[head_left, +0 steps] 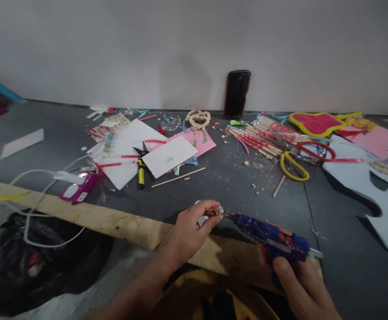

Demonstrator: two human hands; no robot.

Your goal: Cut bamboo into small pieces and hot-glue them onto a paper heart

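Note:
My left hand (195,226) is near the table's front edge, its thumb and fingers pinched on a small pale piece (219,210). White material shows behind those fingers, partly covered. My right hand (300,280) is wrapped round the handle of a dark blue glue gun (270,235). The gun points left, and its metal tip is at the pale piece; whether they touch is hard to tell.
Scissors (294,166), red-and-white wrapped sticks (257,140), a white card (169,156), pliers (141,171) and a purple power strip (78,187) with white cable lie on the table (220,182). A phone (237,94) leans on the wall. A black bag (50,262) is lower left.

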